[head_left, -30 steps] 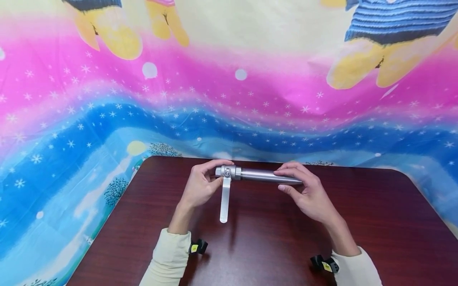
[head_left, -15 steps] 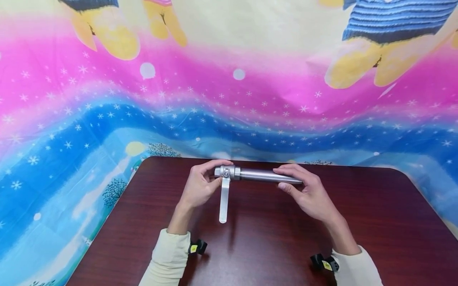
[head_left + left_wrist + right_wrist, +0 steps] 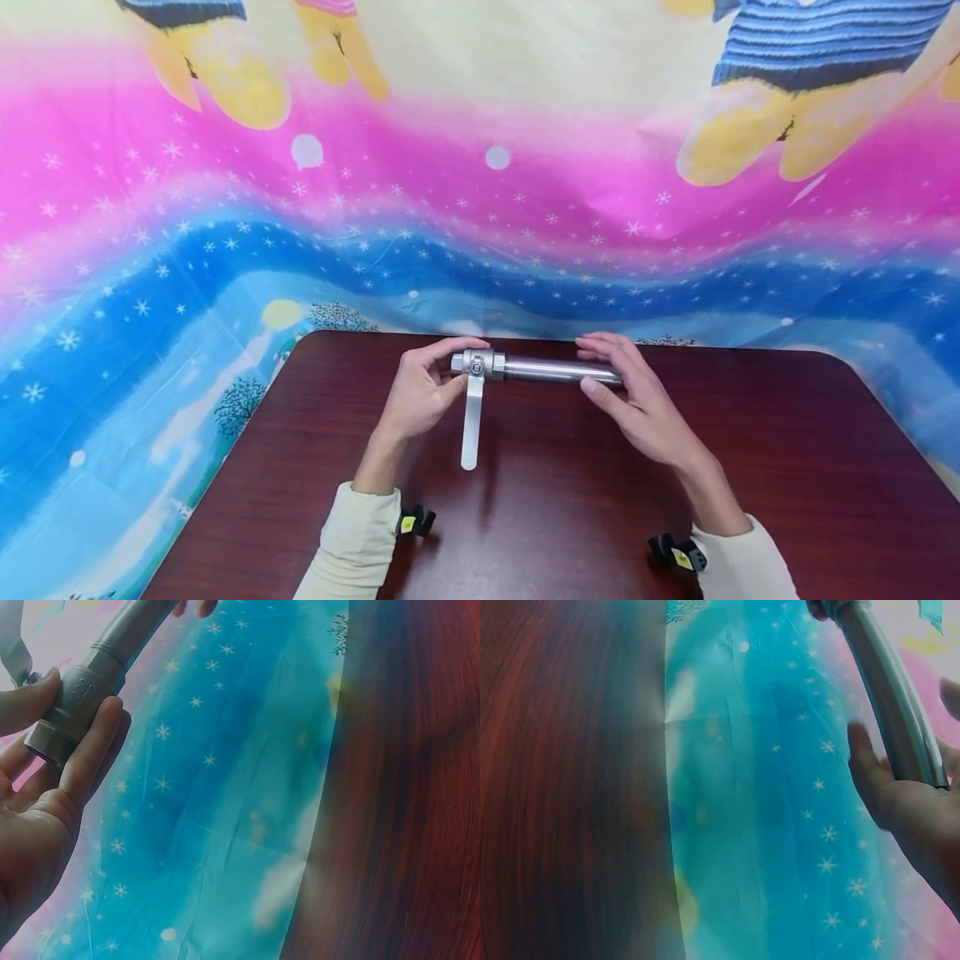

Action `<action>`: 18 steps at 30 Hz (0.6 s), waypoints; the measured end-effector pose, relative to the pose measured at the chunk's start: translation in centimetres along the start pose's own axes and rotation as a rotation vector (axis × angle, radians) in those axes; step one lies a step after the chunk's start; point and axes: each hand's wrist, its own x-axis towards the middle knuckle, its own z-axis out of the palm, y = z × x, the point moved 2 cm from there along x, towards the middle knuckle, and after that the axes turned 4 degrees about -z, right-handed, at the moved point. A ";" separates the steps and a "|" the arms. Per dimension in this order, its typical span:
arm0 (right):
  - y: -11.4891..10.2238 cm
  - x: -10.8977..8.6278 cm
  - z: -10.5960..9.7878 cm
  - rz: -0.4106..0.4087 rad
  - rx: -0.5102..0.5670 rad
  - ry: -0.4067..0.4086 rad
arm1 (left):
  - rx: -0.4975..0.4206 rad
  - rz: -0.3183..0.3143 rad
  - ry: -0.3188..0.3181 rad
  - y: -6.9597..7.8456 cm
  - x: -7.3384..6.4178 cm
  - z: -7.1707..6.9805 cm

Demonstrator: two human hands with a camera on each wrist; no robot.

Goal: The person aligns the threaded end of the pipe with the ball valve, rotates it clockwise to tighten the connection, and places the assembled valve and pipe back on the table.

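A silver ball valve is held level above the table in the head view, its long flat lever pointing toward me. A smooth metal pipe extends rightward from the valve, joined end to end with it. My left hand pinches the valve body between thumb and fingers. My right hand surrounds the pipe's right end with fingers spread and fairly straight. In the right wrist view, the pipe runs between thumb and fingers, its end close to the palm; whether it touches is unclear.
Beneath the hands is a dark reddish-brown table with rounded far corners. A colourful cloth backdrop with snowflakes hangs behind it. Black wrist devices with yellow labels are on both wrists.
My right hand's fingers have lifted and spread away from the pipe, which they held before. My left hand and the valve stay nearly in place.
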 end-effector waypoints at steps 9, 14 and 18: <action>-0.5 0.2 0.5 -0.161 0.021 0.070 | -0.014 0.025 0.010 0.1 0.0 -0.3; -0.6 0.3 0.3 -0.240 -0.039 0.114 | -0.019 0.023 0.005 0.0 0.0 -0.3; -0.5 0.3 0.2 -0.225 -0.040 0.092 | -0.018 0.018 0.002 0.1 0.0 -0.4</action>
